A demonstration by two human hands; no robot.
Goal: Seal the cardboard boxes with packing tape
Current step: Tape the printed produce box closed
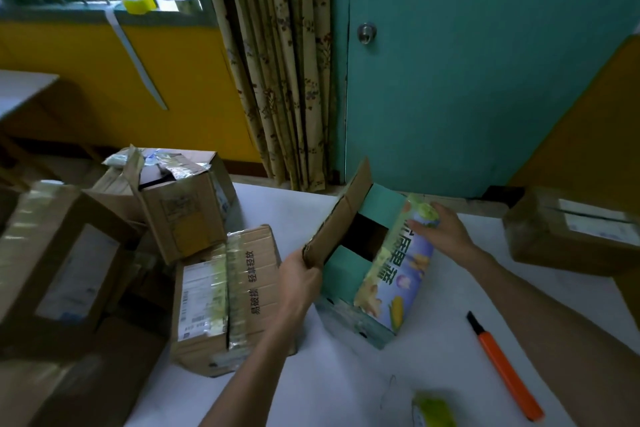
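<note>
**A:** Cardboard box (pixel 341 270), the open one with the teal inside: where was it?

**B:** It was on the white table (pixel 329 385), right between the person's two hands, with its top open and a dark gap showing in the middle.

**A:** And the hands?

**B:** The left hand (pixel 300 276) was clasped on the near corner of the brown flap (pixel 341 215), which stood up at a slant above that hand. The right hand (pixel 445 230) lay on the far end of the printed flap (pixel 398 274), fingers fairly straight across it and gripping nothing. That flap leaned in over the opening.

**A:** Any tape nearby?

**B:** A yellow-green tape roll (pixel 434 411) lay on the table nearer the person than the right hand, blurred at the bottom edge of view. An orange cutter (pixel 507 369) lay just beside it, under the right forearm.

**A:** Other boxes?

**B:** A taped box (pixel 225 302) was just outside the left forearm, and more cartons were piled beyond it. A flat brown carton (pixel 571 232) sat well out past the right hand. Two more rolls (pixel 138 3) stood on the windowsill, far off beyond the left hand.
</note>
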